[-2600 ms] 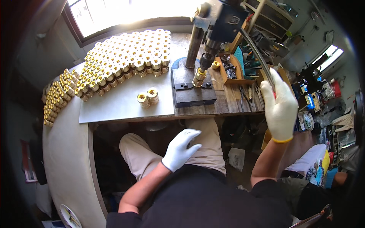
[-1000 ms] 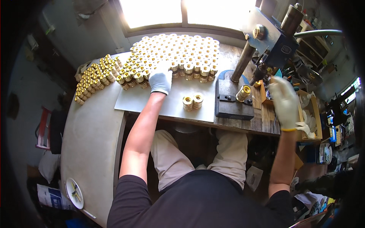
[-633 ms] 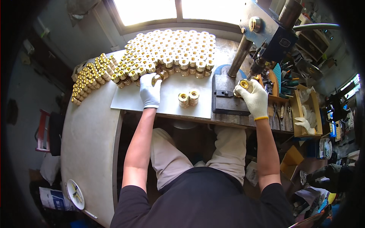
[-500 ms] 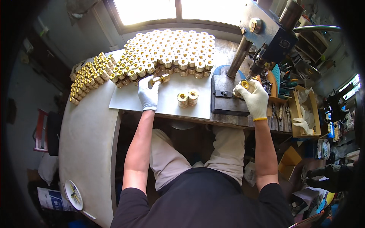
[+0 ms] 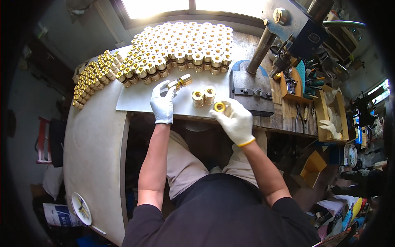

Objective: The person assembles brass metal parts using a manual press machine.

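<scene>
- Head view, only one: left grip (image 5: 162, 103), white-gloved, fingers clamped on the slanted fitting (image 5: 180, 82), brass; thumb on the near side.
- Slanted fitting sticks out beyond and right of left grip, long axis tipped over, running up-right, far end toward the right.
- Right grip (image 5: 236, 122), cream-gloved with yellow cuff, fingers clamped around the ringed fitting (image 5: 219, 107), also brass. Its open end faces the camera; body mostly hidden by fingers, so can't tell full axis.
- Key relation: standing pair (image 5: 198, 99) of brass fittings, upright side by side, sits just left of and slightly beyond right grip. Pair is to the right of left grip. Right grip is the nearer one; contact between ringed fitting and pair not clear, looks just apart.
- Pair stands on the white sheet (image 5: 142, 96), which lies on the table (image 5: 92, 144).
- Massed fittings (image 5: 177, 45) stand in rows beyond left grip, just past the slanted fitting.
- Press base (image 5: 252, 108) lies beyond and right of right grip, with press column (image 5: 262, 47) rising behind.
- Tool tray (image 5: 295, 97), wooden, well right of right grip.
</scene>
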A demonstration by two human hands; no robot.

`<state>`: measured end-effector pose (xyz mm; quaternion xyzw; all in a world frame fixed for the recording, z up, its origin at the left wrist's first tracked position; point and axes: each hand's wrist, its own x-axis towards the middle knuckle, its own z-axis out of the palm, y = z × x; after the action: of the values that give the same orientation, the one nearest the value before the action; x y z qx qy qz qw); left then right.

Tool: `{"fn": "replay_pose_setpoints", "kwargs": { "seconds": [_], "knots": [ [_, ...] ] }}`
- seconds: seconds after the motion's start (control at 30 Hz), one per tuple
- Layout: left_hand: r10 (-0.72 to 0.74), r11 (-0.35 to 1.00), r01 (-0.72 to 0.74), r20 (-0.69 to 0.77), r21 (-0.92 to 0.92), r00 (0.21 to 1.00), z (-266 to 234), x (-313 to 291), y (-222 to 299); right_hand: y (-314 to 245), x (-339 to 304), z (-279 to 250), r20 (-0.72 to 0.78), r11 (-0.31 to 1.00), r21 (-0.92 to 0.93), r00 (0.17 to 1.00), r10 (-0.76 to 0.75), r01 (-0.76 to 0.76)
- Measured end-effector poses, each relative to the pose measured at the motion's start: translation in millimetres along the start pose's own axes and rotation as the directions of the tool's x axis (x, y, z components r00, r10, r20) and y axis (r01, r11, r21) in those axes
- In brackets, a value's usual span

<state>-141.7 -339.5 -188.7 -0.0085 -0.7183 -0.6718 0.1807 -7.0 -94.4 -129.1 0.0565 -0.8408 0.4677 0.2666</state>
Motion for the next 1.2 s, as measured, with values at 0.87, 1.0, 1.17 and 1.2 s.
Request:
{"fn": "replay_pose_setpoints", "kwargs": {
  "seconds": [0.87, 1.0, 1.17, 1.2],
  "knots": [
    [0.153, 0.986, -0.166, 0.492, -0.019, 0.857, 140, -52, 84, 2, -68, -25, 0.281, 0.91, 0.098, 0.889, 0.362, -0.402],
    [0.254, 0.937, -0.342, 0.53, 0.073, 0.809, 180, -45, 104, 8, -88, -54, 0.234, 0.891, 0.134, 0.887, 0.397, -0.434],
    [0.353, 0.883, -0.466, 0.58, 0.053, 0.734, 225, -44, 145, 17, -92, -73, 0.172, 0.886, 0.161, 0.897, 0.408, -0.434],
    [0.271, 0.847, -0.497, 0.653, 0.187, 0.708, 233, -45, 153, 15, -89, -75, 0.152, 0.895, 0.158, 0.906, 0.395, -0.417]
  ]
}}
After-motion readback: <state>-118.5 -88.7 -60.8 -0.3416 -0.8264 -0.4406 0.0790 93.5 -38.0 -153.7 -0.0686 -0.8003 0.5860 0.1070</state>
